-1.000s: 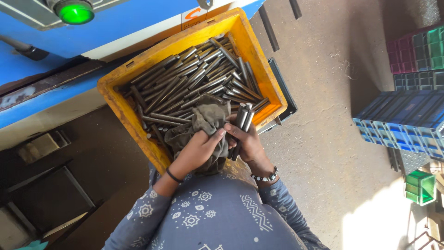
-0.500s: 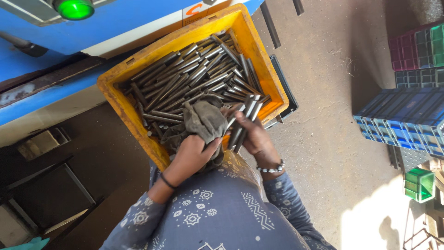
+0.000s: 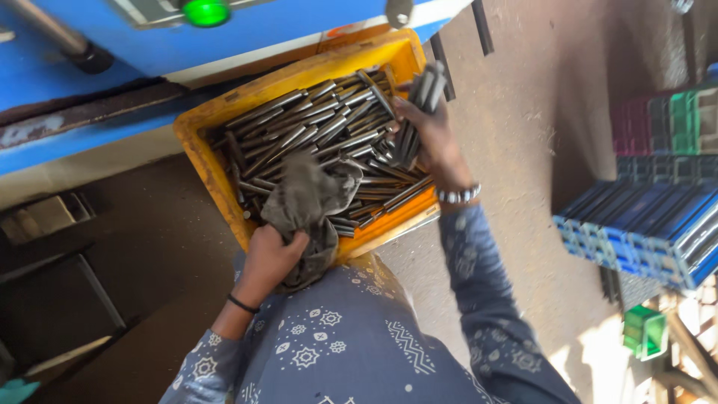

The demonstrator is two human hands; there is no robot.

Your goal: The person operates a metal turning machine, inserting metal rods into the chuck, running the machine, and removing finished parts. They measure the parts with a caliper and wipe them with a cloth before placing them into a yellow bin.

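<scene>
— Where's the right hand (image 3: 432, 138) compared with half a second back?

— Higher. It was low by the crate's near edge; now it's up at the far right corner of the yellow plastic crate (image 3: 196, 142), closed around a bunch of metal rods (image 3: 419, 105).

— And the left hand (image 3: 269, 258)?

— At the near rim, clenched on the grey rag (image 3: 307, 198), which drapes over the loose steel rods (image 3: 314, 123) filling the crate. The green lamp (image 3: 206, 11) glows on the blue machine (image 3: 247, 37) beyond.
</scene>
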